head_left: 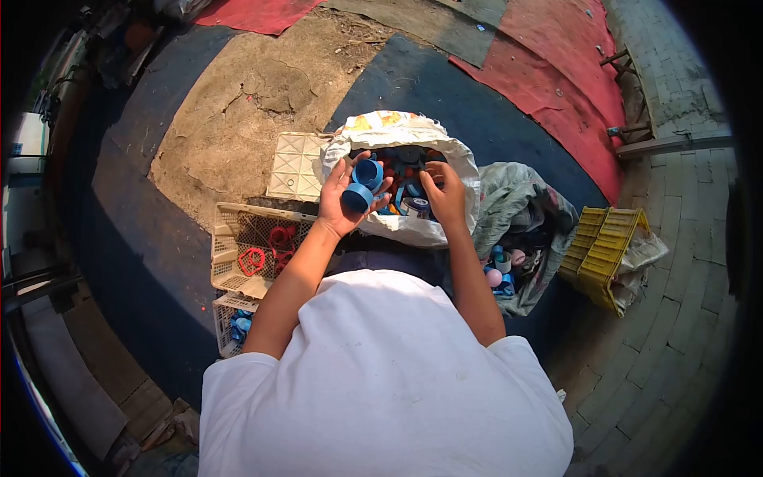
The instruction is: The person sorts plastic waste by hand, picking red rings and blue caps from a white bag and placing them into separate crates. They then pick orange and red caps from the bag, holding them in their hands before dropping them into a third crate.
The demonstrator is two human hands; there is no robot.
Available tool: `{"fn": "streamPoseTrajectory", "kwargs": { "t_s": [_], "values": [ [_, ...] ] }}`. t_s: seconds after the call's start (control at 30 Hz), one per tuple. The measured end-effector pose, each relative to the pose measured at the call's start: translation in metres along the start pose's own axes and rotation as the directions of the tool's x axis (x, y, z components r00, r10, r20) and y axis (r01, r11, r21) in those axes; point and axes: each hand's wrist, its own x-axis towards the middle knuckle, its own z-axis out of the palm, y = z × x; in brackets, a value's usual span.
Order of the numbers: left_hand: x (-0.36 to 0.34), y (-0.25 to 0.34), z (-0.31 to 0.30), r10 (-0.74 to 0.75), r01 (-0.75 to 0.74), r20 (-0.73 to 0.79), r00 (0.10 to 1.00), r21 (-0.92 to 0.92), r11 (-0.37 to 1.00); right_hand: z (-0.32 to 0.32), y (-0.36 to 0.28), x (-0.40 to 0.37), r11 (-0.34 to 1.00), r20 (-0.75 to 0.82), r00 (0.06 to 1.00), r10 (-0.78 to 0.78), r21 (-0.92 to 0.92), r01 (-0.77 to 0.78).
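Note:
My left hand point(335, 199) is turned palm up at the left rim of a white woven sack point(463, 195). Cradled in its fingers are two round blue plastic caps, an upper cap point(367, 172) and a lower cap point(357, 198). Over the right side of the sack's mouth is my right hand point(447, 193), its thumb and fingers curved and apart, with nothing visible between them. Inside the sack lie dark, red, orange and blue plastic pieces and a white-and-blue round lid point(416, 207). My fingers partly hide these contents.
Left of me, a cream crate point(230, 270) holds red ring-shaped pieces point(252, 261), and a smaller crate point(225, 327) holds blue pieces. A grey-green sack point(509, 191) with mixed caps stands on the right, beside a yellow crate point(592, 246). Dark and red mats cover the ground.

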Motion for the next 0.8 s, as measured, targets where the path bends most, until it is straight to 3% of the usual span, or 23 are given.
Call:
{"fn": "streamPoseTrajectory", "kwargs": {
  "t_s": [0.03, 0.13, 0.37, 0.57, 0.67, 0.8],
  "values": [
    [-0.001, 0.002, -0.005, 0.001, -0.001, 0.01, 1.0, -0.007, 1.0, -0.001, 0.011, 0.002, 0.989, 0.076, 0.994, 0.075, -0.133, -0.065],
    [-0.001, 0.004, -0.018, 0.004, -0.003, 0.016, 1.0, -0.016, 1.0, 0.004, 0.03, -0.007, 0.885, 0.15, 0.981, -0.122, -0.43, 0.176],
    [-0.002, 0.001, -0.026, -0.053, 0.053, -0.014, 0.999, 0.018, 0.998, 0.032, 0.051, 0.002, 0.758, 0.238, 0.97, -0.046, -0.624, 0.189],
    [-0.002, -0.003, -0.019, -0.019, 0.028, -0.086, 0.996, 0.11, 0.994, 0.039, 0.056, 0.014, 0.695, 0.228, 0.971, -0.079, -0.686, 0.217],
    [-0.001, -0.002, -0.02, -0.004, 0.015, -0.09, 0.996, 0.125, 0.992, 0.032, 0.051, 0.016, 0.748, 0.238, 0.971, -0.026, -0.64, 0.177],
    [0.001, -0.002, -0.015, 0.065, -0.045, -0.115, 0.991, 0.167, 0.985, 0.019, 0.035, 0.011, 0.899, 0.014, 0.993, -0.115, -0.425, 0.11]
  ]
}}
